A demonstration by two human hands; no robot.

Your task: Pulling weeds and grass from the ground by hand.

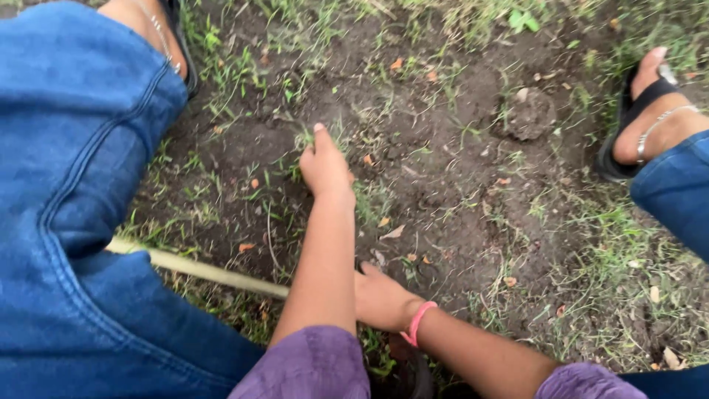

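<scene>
My left hand [325,168] reaches forward over dark bare soil [443,185], its fingers closed on a small tuft of grass [304,139] with the thumb pointing up. My right hand [380,299], with a pink band on the wrist, lies low behind the left forearm. It is closed at the end of a pale stick [199,270] that runs off to the left across the ground. Both arms wear purple sleeves.
My knees in blue denim fill the left side [74,185] and the right edge [676,192]. A sandalled foot [646,111] stands at the upper right. A soil clod [528,114] lies beyond. Sparse grass and dry leaf bits ring the bare patch.
</scene>
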